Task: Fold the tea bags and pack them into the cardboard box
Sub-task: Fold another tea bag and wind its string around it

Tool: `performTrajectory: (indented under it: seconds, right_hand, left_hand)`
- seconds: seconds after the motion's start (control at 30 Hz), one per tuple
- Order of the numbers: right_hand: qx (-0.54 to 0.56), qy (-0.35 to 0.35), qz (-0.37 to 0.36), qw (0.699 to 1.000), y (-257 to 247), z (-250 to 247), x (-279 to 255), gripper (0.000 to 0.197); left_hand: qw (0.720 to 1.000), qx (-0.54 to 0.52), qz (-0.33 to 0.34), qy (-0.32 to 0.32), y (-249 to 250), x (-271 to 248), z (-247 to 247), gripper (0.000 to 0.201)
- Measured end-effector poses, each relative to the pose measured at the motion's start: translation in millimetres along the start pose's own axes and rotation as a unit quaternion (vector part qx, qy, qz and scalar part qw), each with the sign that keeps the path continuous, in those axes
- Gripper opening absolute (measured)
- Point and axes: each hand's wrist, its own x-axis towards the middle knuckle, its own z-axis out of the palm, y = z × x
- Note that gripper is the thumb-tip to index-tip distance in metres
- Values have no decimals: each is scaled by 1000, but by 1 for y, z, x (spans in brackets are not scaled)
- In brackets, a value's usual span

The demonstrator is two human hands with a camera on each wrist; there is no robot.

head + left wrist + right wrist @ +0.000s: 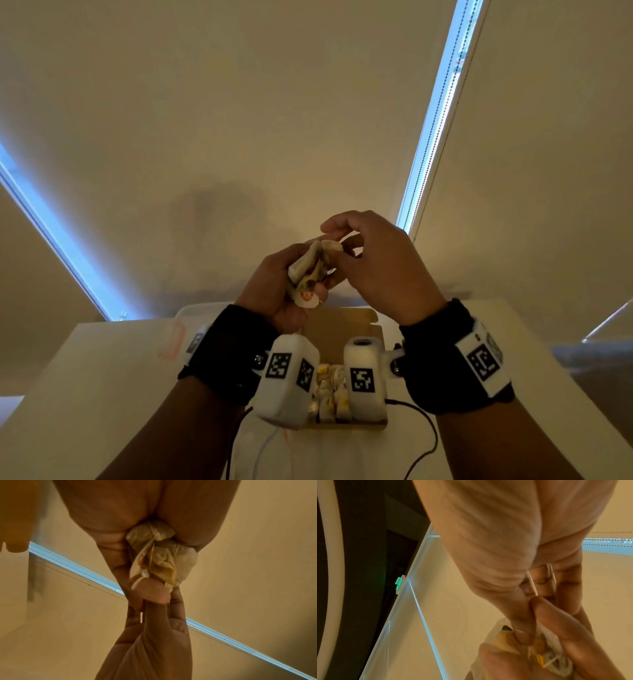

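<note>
My left hand grips a crumpled bundle of pale tea bags with an orange-and-white tag, raised above the table. My right hand meets it from the right, and its thumb and fingers pinch the bundle's upper end. The left wrist view shows the tea bags squeezed between the left palm and fingers, with the right hand reaching in from below. The right wrist view shows the right thumb pressed into the tea bags. Below the hands the cardboard box stands with its flap up, with several folded tea bags in a row inside.
A clear plastic container with an orange latch sits on the white table left of the box. Black cables run from the wrist cameras across the table's front. A wall with blinds stands behind.
</note>
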Motion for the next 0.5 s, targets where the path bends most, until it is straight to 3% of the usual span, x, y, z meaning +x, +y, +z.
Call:
performTrajectory:
  seconds: [0.1, 0.23, 0.37, 0.5]
  right_hand:
    - [29, 43, 8, 999, 2, -1, -1, 25]
    - [58, 67, 38, 995, 3, -8, -7, 23]
    - [136, 9, 74, 988, 2, -12, -17, 24]
    - [189, -50, 103, 975, -1, -13, -21, 37]
  left_hand:
    - [1000, -11, 19, 15, -2, 3, 1, 49]
    - [998, 6, 59, 31, -2, 1, 7, 32]
    - [988, 30, 132, 79, -10, 3, 11, 28]
    - [975, 68, 189, 92, -17, -3, 21, 17]
